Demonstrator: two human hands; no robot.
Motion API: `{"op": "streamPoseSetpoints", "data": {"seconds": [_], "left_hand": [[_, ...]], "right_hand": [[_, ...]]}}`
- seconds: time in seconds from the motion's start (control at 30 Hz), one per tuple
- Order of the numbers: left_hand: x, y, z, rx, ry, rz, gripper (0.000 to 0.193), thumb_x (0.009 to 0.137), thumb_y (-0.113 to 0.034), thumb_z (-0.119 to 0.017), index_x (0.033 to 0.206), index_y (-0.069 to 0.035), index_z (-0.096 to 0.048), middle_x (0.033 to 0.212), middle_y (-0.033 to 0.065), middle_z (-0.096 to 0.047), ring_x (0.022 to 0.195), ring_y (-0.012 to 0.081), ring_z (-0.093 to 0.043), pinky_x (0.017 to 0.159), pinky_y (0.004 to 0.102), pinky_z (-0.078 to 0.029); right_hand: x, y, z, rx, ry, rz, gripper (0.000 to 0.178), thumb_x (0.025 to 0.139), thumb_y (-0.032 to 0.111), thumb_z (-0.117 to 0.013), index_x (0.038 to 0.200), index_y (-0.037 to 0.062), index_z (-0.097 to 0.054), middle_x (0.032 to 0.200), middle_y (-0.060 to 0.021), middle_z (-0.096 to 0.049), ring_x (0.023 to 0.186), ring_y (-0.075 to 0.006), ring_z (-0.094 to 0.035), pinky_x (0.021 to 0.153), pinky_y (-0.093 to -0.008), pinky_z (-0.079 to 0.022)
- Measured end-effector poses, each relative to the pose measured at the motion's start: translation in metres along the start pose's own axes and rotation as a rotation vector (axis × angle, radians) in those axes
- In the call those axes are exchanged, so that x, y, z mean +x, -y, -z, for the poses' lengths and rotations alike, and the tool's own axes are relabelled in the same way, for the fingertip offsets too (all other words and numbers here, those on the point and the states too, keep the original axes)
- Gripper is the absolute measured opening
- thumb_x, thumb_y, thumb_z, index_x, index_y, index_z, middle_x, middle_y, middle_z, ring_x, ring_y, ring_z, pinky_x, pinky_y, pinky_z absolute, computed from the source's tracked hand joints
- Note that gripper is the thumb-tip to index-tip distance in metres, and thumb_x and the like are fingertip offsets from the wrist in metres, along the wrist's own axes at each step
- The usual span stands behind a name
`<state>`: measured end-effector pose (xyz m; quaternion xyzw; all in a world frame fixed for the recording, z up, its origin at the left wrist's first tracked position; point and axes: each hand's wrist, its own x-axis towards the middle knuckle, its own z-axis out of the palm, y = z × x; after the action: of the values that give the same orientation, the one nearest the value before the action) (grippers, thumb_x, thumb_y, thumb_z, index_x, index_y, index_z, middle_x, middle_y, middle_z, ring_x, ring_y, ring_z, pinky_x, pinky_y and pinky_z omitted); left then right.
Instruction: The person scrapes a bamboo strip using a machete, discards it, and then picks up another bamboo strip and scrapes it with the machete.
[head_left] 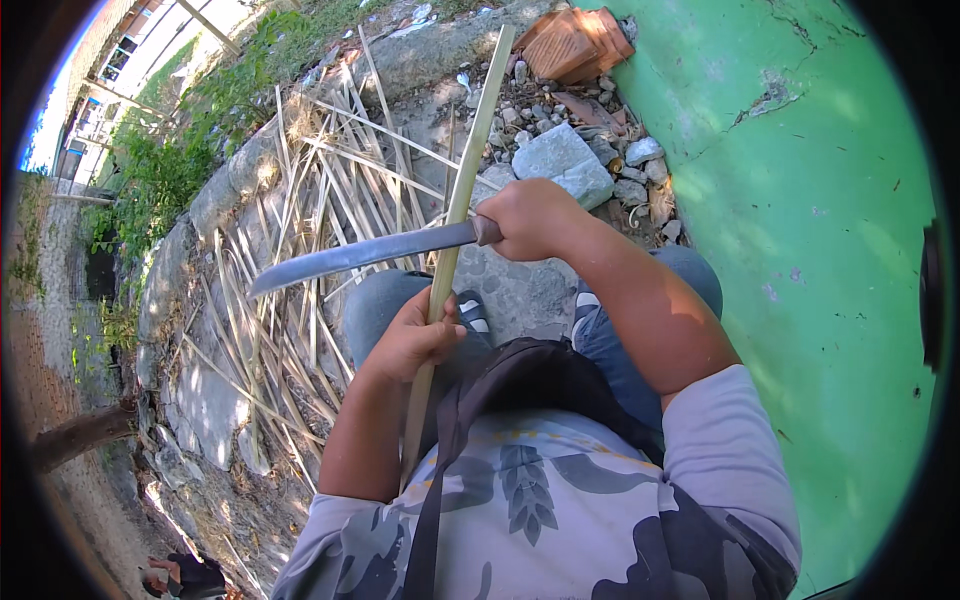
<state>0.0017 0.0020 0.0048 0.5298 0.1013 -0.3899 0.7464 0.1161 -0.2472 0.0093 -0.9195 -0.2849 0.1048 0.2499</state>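
My left hand (418, 338) is closed around a long, pale green-yellow bamboo strip (476, 150), which runs upright from beside my body to far above my hands. In my right hand (530, 220) is the handle of a machete (365, 256). Its long grey blade points left and crosses the strip above my left hand, at or very near the strip's surface. Whether the edge bites into the bamboo cannot be made out. My fingers hide most of the handle.
Several loose bamboo strips (300, 330) litter the ground at left. Ahead lie a pale stone block (563, 165), rubble and orange hollow bricks (575, 45). A green painted floor (800, 250) spreads at right. My knees (690, 275) flank the work. Another person (185, 577) shows at lower left.
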Motion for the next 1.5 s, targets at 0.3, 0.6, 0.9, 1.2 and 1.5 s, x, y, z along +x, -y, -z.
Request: {"op": "streamPoseSetpoints", "data": {"seconds": [0.3,0.6,0.9,1.2,1.5], "left_hand": [[0.002,-0.001,-0.002,0.001,0.035,-0.007,0.033,0.082,-0.004,-0.073,0.102,-0.015,-0.048,0.073,-0.0048,-0.049,0.052,0.0062,-0.040,0.046,0.0240,-0.031],[0.001,0.001,0.000,0.063,-0.004,-0.018,0.036,0.083,-0.001,-0.071,0.105,-0.015,-0.047,0.073,-0.0057,-0.048,0.051,0.0052,-0.041,0.044,0.0218,-0.031],[0.008,0.001,-0.003,-0.041,0.013,0.019,0.033,0.084,-0.002,-0.071,0.103,-0.015,-0.047,0.074,-0.0037,-0.048,0.050,0.0058,-0.040,0.044,0.0229,-0.031],[0.004,-0.002,-0.002,-0.017,0.035,0.010,0.035,0.083,-0.003,-0.072,0.103,-0.015,-0.046,0.072,-0.0045,-0.046,0.049,0.0061,-0.039,0.043,0.0233,-0.029],[-0.005,-0.006,0.009,-0.209,0.121,0.046,0.029,0.087,-0.004,-0.069,0.102,-0.016,-0.048,0.072,-0.0059,-0.043,0.052,0.0040,-0.035,0.044,0.0219,-0.027]], "right_hand": [[0.005,-0.038,-0.005,0.252,-0.175,-0.136,0.017,0.078,0.023,-0.071,0.084,0.0076,-0.069,0.078,-0.0161,-0.069,0.077,-0.0383,-0.067,0.069,-0.0458,-0.053],[0.004,-0.012,-0.006,-0.092,-0.040,0.094,0.017,0.075,0.027,-0.072,0.082,0.0126,-0.070,0.075,-0.0127,-0.070,0.075,-0.0368,-0.068,0.067,-0.0474,-0.054],[-0.008,-0.042,-0.015,0.274,-0.220,-0.139,0.021,0.075,0.026,-0.076,0.086,0.0087,-0.070,0.079,-0.0137,-0.070,0.074,-0.0347,-0.069,0.068,-0.0443,-0.052],[0.002,-0.050,-0.003,0.082,-0.022,-0.192,0.023,0.079,0.029,-0.074,0.093,0.0112,-0.073,0.087,-0.0151,-0.073,0.085,-0.0340,-0.071,0.075,-0.0434,-0.055],[0.005,-0.048,0.002,0.348,-0.210,-0.328,0.028,0.080,0.026,-0.073,0.099,0.0044,-0.074,0.093,-0.0165,-0.074,0.088,-0.0328,-0.072,0.080,-0.0407,-0.056]]}}
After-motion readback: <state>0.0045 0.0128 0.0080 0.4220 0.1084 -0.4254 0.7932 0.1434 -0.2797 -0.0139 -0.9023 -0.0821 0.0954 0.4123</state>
